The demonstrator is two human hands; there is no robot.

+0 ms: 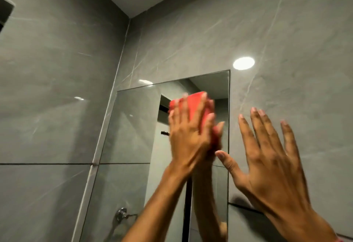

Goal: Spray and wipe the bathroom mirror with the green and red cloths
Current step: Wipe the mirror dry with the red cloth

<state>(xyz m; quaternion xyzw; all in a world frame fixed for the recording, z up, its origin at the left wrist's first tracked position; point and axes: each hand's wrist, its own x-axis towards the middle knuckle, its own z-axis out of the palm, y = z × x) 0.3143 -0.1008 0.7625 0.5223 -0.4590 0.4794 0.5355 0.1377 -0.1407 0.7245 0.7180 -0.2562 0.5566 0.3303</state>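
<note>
The bathroom mirror [131,136] is a tall frameless pane on the grey tiled wall. My left hand [188,138] presses a folded red cloth [196,108] flat against the upper right part of the glass; the hand is blurred by motion. Its reflection shows just behind it. My right hand [271,161] rests flat on the wall tile to the right of the mirror, fingers spread, holding nothing, its thumb reaching the mirror's right edge. No green cloth or spray bottle is in view.
Grey marble-look wall tiles [57,89] surround the mirror and meet in a corner to its left. A chrome wall fitting [121,215] shows reflected low in the glass. A round ceiling light glare [243,63] sits on the tile above the mirror.
</note>
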